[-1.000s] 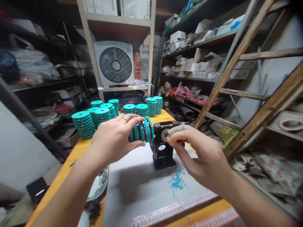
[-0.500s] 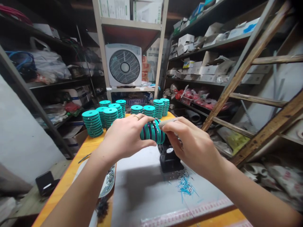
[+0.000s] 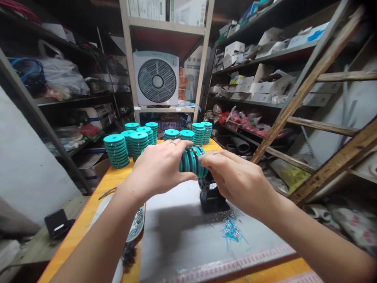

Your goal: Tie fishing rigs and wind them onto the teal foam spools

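Note:
My left hand (image 3: pixel 159 165) is wrapped from the left round a sideways stack of teal grooved discs (image 3: pixel 190 164), with dark purple line showing in some grooves. At the stack's right end my right hand (image 3: pixel 237 173) is closed, thumb and fingertips pinched together against the rim; whatever lies between them is hidden. Just below and behind that hand stands a black geared stand (image 3: pixel 213 202), and the stack appears to be at its top. A loose pile of blue clippings and small metal bits (image 3: pixel 232 230) lies in front of the stand.
Several upright stacks of teal discs (image 3: pixel 116 151) stand along the back of the yellow table (image 3: pixel 75 232). A patterned dish (image 3: pixel 137 226) of small metal parts is at left, near pliers (image 3: pixel 107 192). A wooden ladder (image 3: pixel 312 78) leans at right; a box fan (image 3: pixel 157 78) stands behind.
My right fingers have drawn in closer against the right end of the disc stack. My left hand keeps its grip. The whole view has shifted slightly.

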A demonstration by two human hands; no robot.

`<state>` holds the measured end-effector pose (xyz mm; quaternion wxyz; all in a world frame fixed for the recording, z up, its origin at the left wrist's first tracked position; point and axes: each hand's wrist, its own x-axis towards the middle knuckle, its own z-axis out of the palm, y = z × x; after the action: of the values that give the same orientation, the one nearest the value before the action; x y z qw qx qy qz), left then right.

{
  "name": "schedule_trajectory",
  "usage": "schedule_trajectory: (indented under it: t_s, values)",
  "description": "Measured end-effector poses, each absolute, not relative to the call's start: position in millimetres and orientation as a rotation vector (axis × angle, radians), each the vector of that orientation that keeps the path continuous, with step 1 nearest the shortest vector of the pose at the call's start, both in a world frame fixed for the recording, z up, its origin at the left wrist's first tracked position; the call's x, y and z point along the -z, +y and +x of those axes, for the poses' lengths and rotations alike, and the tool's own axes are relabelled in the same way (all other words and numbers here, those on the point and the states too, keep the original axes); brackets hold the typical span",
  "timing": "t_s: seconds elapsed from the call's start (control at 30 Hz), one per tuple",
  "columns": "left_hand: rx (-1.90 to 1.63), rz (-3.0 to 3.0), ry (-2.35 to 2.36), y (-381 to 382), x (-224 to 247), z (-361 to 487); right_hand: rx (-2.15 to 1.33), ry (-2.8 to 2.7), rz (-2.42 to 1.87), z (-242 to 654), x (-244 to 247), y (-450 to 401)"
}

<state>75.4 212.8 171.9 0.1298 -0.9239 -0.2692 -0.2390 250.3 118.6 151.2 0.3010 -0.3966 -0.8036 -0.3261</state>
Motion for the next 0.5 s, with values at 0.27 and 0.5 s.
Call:
schedule_trajectory:
  t_s: [0.27,0.5]
  values:
    - [0.676,-2.699,-0.758,210.8,-174.1,73.4,0.837,-2.115,-1.087,255.0,-144.8,119.6]
    - [0.700,-2.705,-0.761,212.1,-173.0,74.2,0.985,-2.136,-1.061,253.5,-142.0,119.0]
